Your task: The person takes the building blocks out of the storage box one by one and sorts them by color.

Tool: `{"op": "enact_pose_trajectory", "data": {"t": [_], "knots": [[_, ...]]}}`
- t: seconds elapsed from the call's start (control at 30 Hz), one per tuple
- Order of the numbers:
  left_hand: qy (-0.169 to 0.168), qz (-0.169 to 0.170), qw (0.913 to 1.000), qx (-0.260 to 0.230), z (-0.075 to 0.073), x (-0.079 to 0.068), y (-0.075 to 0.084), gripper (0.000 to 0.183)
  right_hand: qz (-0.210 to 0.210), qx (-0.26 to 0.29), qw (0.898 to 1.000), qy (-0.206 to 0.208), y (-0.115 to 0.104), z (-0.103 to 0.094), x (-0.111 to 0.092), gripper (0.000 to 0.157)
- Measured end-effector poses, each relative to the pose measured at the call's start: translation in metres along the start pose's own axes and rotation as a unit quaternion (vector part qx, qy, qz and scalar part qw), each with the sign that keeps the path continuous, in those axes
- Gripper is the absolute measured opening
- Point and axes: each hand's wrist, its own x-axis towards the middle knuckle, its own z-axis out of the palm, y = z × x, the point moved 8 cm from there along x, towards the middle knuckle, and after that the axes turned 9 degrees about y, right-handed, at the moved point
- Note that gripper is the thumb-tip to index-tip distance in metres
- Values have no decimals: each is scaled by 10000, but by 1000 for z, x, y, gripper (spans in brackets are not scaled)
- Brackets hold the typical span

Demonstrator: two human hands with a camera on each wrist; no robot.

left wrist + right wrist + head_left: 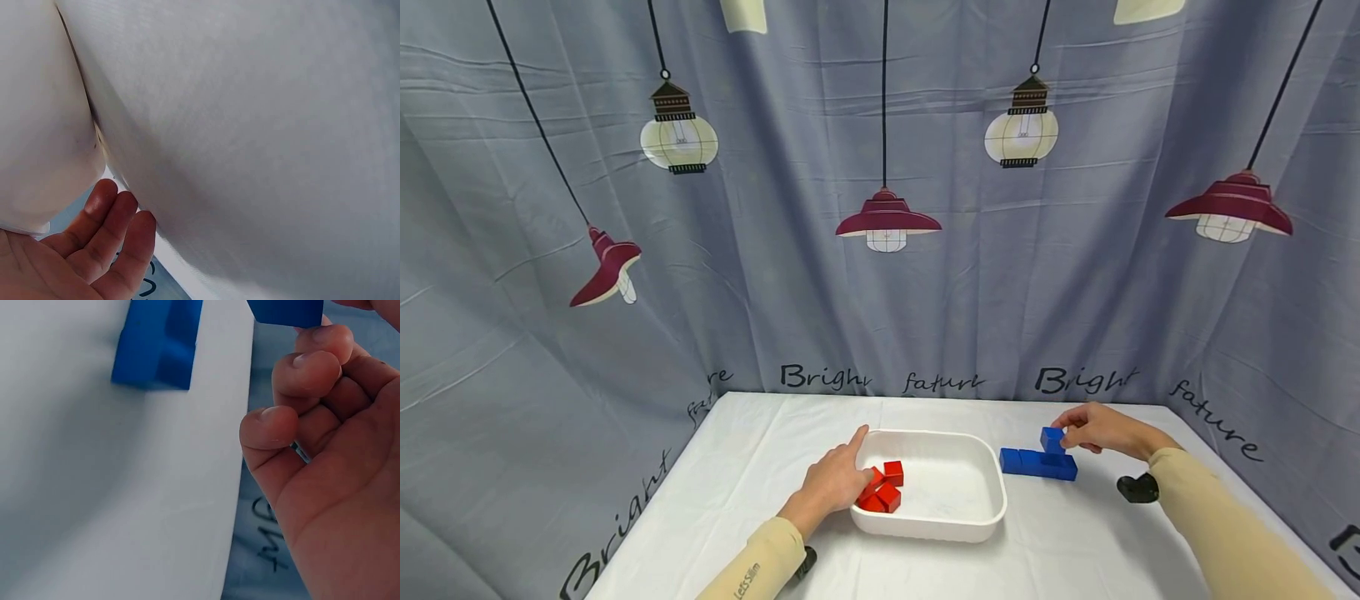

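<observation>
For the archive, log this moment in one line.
left hand: at white tray | right hand: pinching blue cube | red cubes: inside tray

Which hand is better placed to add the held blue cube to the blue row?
Right, I'd judge: the right hand pinches the blue cube close to the blue row. The left hand is at the tray's far side, by the red cubes.

Tray (934, 528): smooth plastic, soft sheen
Blue blocks (1037, 464): smooth, plastic-looking
Red blocks (889, 497): smooth
Table cover (745, 467): matt cloth
Curtain (887, 317): creased matt cloth
Sleeves (1225, 517): matt fabric
</observation>
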Motion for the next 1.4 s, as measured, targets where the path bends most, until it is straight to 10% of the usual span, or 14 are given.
{"op": "enact_pose_trajectory", "data": {"t": [0.87, 1.4], "knots": [[47, 13, 10000, -13, -1, 1, 0, 76, 605, 38, 9961, 638, 67, -23, -25, 45], [-10, -23, 10000, -64, -2, -2, 2, 76, 640, 18, 9959, 642, 82, -2, -24, 38]]}}
